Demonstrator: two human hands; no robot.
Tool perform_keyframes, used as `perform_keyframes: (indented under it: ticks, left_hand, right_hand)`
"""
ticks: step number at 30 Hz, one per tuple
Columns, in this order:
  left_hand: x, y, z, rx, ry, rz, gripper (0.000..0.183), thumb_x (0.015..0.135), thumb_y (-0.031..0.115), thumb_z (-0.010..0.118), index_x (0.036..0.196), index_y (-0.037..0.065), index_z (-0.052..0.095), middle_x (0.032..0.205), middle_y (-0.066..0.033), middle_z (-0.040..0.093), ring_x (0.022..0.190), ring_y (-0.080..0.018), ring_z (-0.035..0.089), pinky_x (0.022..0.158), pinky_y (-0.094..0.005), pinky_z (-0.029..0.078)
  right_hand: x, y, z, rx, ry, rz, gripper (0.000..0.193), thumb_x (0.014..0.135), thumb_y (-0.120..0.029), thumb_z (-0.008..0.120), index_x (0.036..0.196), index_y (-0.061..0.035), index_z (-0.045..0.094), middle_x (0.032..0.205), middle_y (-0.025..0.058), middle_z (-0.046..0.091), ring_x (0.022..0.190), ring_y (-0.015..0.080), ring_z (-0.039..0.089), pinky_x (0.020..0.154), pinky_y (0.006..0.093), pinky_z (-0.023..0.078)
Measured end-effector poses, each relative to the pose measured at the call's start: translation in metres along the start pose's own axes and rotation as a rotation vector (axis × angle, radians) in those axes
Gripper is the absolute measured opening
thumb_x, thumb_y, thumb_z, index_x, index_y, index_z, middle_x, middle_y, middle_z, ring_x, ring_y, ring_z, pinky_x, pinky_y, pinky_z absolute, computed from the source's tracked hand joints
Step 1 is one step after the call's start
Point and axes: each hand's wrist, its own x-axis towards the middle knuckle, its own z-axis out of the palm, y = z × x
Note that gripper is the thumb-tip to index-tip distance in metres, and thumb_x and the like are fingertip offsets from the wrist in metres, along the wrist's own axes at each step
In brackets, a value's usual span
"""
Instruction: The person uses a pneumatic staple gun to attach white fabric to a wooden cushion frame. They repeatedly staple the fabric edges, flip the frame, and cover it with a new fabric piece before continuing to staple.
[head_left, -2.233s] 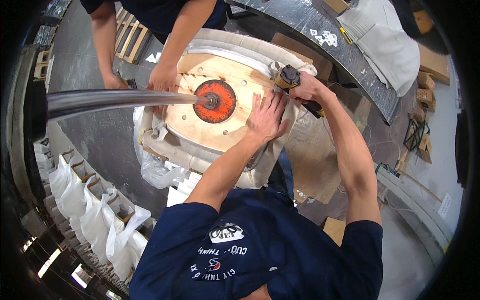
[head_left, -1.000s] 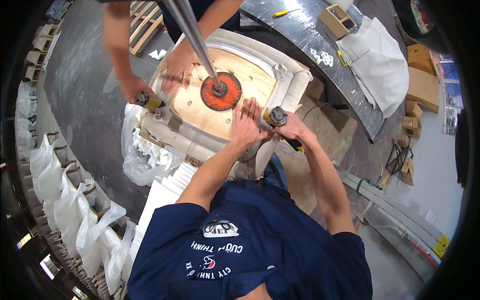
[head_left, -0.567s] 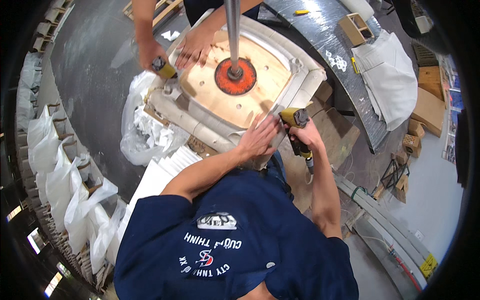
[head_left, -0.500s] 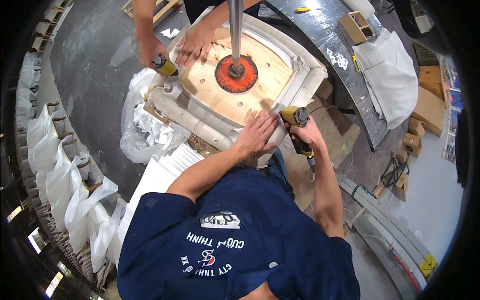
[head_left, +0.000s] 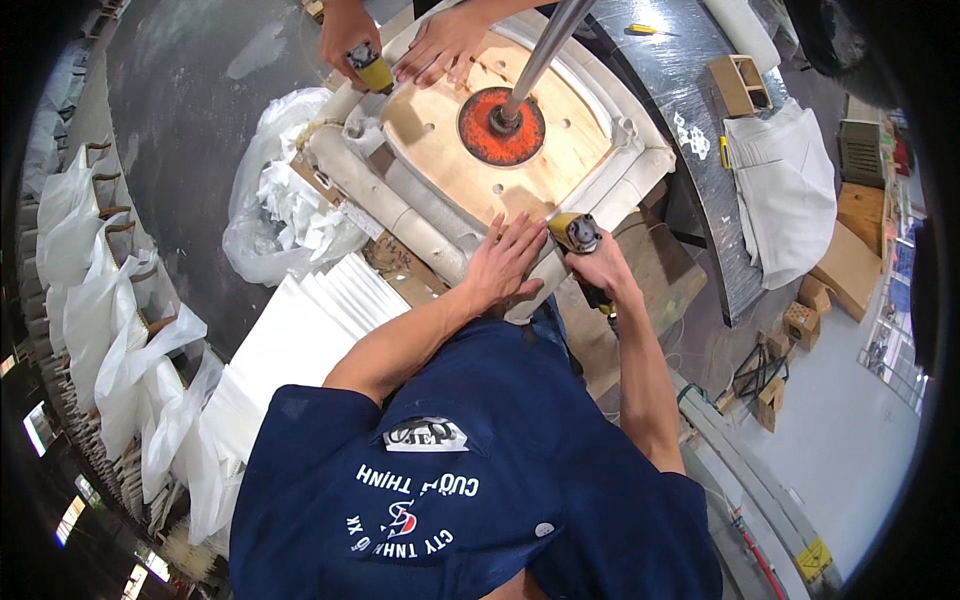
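Since half a second ago, little has shifted: left hand (head_left: 503, 262) stays spread flat, fingers open, on the white padded edge of the seat frame (head_left: 430, 215); right hand (head_left: 603, 272) stays wrapped around the yellow-and-black power tool (head_left: 578, 240), whose head meets the padding just right of the left fingertips. Item: plywood seat panel (head_left: 560, 150), pale, with small round holes, lying ahead of both hands and ringed by the white padded upholstery. Item: orange-red disc (head_left: 500, 128), centred on the panel, well ahead of the left hand, with a grey metal pole (head_left: 545, 55) rising from its middle toward the upper rim of the view. Item: co-worker's hands, on the far side of the panel; one hand (head_left: 440, 42) flat and open on the wood, the other (head_left: 345, 25) closed on a second yellow tool (head_left: 370, 68) at the far left corner. Item: crumpled clear plastic sheeting (head_left: 290, 205), left of the left hand. Item: stack of white flat pieces (head_left: 300, 340), beside the left forearm. Item: grey bench top (head_left: 690, 150), right of the right hand, carrying a folded white cloth (head_left: 785, 190) and a small wooden box (head_left: 738, 85).
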Motion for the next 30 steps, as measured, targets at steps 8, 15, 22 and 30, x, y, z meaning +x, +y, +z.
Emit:
perform_keyframes:
  ticks: [8,15,22,30]
  left_hand:
    - [-0.011,-0.007,0.006,0.002,0.018,-0.015,0.087,0.089,0.067,0.053,0.152,0.008,0.044,0.167,-0.007,0.03,0.155,-0.0316,0.022,0.122,-0.0604,0.019]
    - [-0.017,-0.012,0.003,0.01,0.005,-0.026,0.086,0.09,0.065,0.054,0.153,0.007,0.043,0.166,-0.007,0.031,0.155,-0.0318,0.022,0.123,-0.0599,0.019]
    - [-0.024,-0.019,0.004,-0.025,0.028,-0.01,0.085,0.091,0.059,0.058,0.154,0.006,0.041,0.165,-0.0083,0.032,0.155,-0.0332,0.023,0.123,-0.059,0.019]
    - [-0.027,-0.02,0.003,-0.007,0.031,0.004,0.08,0.09,0.048,0.064,0.154,0.006,0.041,0.164,-0.0095,0.036,0.153,-0.0361,0.026,0.123,-0.0584,0.019]
  right_hand:
    - [-0.013,0.004,0.019,-0.15,-0.004,0.021,0.042,0.081,-0.019,0.067,0.118,-0.0008,0.063,0.098,0.0222,0.073,0.088,0.0377,0.071,0.081,0.0426,0.056]
    - [-0.018,0.008,0.035,-0.163,0.01,-0.066,0.043,0.079,-0.008,0.07,0.12,0.0021,0.062,0.083,0.0104,0.07,0.064,0.0174,0.067,0.059,0.033,0.055]
    - [-0.033,0.015,0.05,-0.164,0.012,-0.076,0.054,0.077,-0.015,0.07,0.131,-0.0085,0.062,0.115,0.0209,0.071,0.112,0.0374,0.067,0.096,0.0413,0.053]
    - [-0.027,0.023,0.05,-0.21,0.012,-0.066,0.062,0.074,-0.019,0.072,0.135,-0.012,0.061,0.121,0.0209,0.07,0.115,0.0364,0.066,0.097,0.0394,0.053]
